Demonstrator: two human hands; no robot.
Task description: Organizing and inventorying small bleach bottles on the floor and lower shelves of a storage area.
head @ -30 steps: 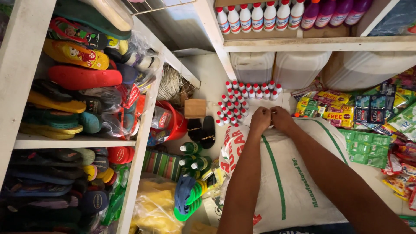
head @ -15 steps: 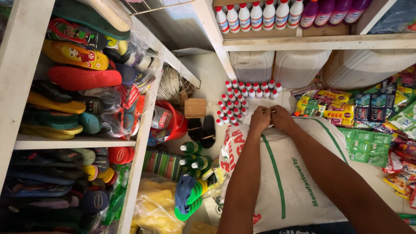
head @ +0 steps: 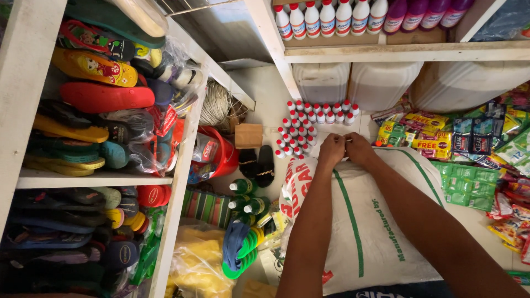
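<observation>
The person bends over a big white sack (head: pixel 375 232) with a green stripe and red letters, which stands on the floor between the shelves. Both hands meet at the top edge of the sack. The left hand (head: pixel 331 150) and the right hand (head: pixel 359 149) touch each other there, with fingers curled tight and pinching the gathered mouth of the sack. What is inside the sack I cannot tell, because the mouth is closed under the hands.

Just behind the hands, many small white bottles with red caps (head: pixel 309 124) stand on the floor in rows. Behind them are three large white plastic canisters (head: pixel 381 83) under a wooden shelf (head: pixel 408 52). On this shelf stand white bottles with red caps (head: pixel 331 16) and purple bottles (head: pixel 419 14).

To the left, a red bucket (head: pixel 218 154) holds packets. Green glass bottles (head: pixel 245 196) stand near a pair of black sandals (head: pixel 258 164). The left rack (head: pixel 94 179) is full of colourful flip-flops (head: pixel 105 96). To the right of the sack lie many small sachets (head: pixel 469 149), yellow and green.
</observation>
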